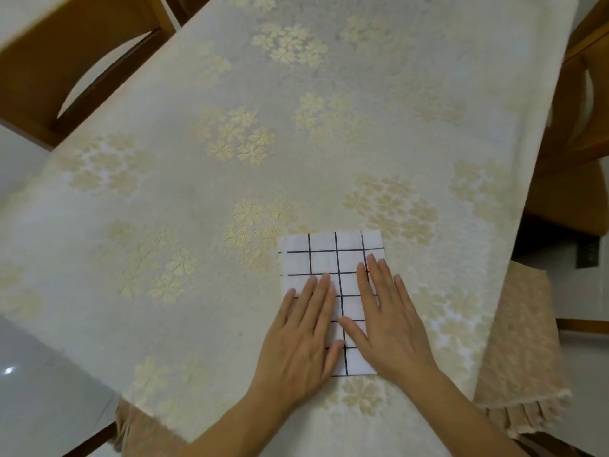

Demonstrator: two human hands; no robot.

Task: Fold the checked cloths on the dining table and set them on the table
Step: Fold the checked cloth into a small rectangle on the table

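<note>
A white cloth with a black check grid (329, 258) lies folded into a narrow rectangle on the dining table (230, 159), near its front right part. My left hand (301, 338) lies flat, palm down, on the cloth's lower left part, fingers stretched out. Just beside it, my right hand (389, 318) presses flat on the cloth's right side, thumb reaching toward the left hand. Neither hand grips the fabric. The far end of the cloth shows beyond my fingertips.
A cream tablecloth with golden flower clusters covers the table. Wooden chairs stand at the back left (66, 61) and along the right (580, 127). A chair with a beige cushion (524, 341) sits at the near right corner. Pale floor tiles (39, 390) show at the left.
</note>
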